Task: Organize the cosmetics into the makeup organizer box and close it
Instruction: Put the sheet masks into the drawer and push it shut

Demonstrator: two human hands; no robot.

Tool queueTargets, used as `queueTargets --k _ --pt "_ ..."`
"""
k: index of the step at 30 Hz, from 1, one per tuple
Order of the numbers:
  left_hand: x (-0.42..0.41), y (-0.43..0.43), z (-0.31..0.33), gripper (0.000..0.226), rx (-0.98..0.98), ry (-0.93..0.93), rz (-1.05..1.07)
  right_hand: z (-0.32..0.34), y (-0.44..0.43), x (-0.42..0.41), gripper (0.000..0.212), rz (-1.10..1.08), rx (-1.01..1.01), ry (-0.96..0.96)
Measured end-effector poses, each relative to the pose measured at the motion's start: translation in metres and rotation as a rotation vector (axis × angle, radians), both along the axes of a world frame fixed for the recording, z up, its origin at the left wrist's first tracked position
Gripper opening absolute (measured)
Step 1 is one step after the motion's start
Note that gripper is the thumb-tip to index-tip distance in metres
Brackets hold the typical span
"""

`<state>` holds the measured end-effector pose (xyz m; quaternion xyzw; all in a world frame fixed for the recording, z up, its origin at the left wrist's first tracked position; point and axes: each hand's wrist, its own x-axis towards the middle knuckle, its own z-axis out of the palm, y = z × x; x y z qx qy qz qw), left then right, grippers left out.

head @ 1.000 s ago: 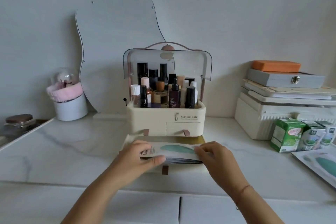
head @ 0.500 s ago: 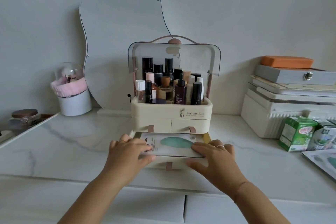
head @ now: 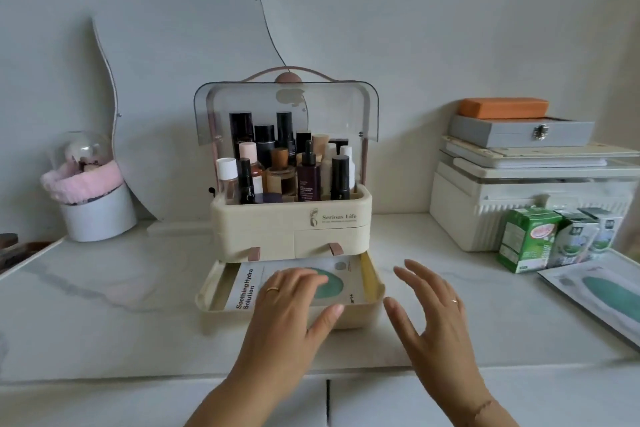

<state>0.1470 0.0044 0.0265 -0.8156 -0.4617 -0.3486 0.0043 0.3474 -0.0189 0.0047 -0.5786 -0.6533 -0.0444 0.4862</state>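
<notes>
The cream makeup organizer box (head: pixel 291 218) stands at the middle of the counter with its smoky clear lid (head: pixel 287 107) raised. Several bottles (head: pixel 284 166) stand upright in its top tray. Its bottom drawer (head: pixel 375 282) is pulled out, and a stack of sheet mask packets (head: pixel 247 288) lies flat inside. My left hand (head: pixel 294 302) rests with straight fingers on the top packet, thumb over the drawer's front wall. My right hand (head: pixel 429 308) hovers with spread fingers just right of the drawer, touching nothing.
More sheet mask packets (head: pixel 599 295) lie at the right edge, behind them three small green cartons (head: pixel 530 239) and a white case (head: pixel 533 201) stacked with boxes. A white pot with a pink cloth (head: pixel 93 198) and a wavy mirror (head: pixel 180 80) stand at the left.
The packets went from held above the drawer to lying flat inside it. My right hand has lifted off and moved right; my left hand stays pressed on the top packet.
</notes>
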Motion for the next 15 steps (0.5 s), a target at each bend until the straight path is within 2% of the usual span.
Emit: queueTargets --k 3,6,8,11,13,15 --pt "0.055 -0.003 0.006 0.046 0.041 -0.023 -0.173 0.002 -0.018 0.047 0.031 -0.179 0.094 0.221" --pt "0.116 -0.005 0.009 0.041 0.043 -0.024 -0.320 0.007 -0.035 0.108 0.028 -0.397 0.148 0.308" --pt "0.156 -0.002 0.006 0.042 -0.016 0.006 -0.387 0.009 -0.049 0.154 0.032 -0.543 0.158 0.365" --pt "0.213 0.005 -0.008 0.051 -0.093 0.077 -0.441 -0.002 -0.074 0.220 0.047 -0.765 0.095 0.584" --pt "0.247 0.008 -0.018 0.058 -0.153 0.153 -0.460 -0.019 -0.087 0.249 0.051 -0.796 0.098 0.776" --pt "0.277 0.011 -0.027 0.062 -0.183 0.241 -0.488 -0.033 -0.093 0.263 0.043 -0.711 0.110 0.983"
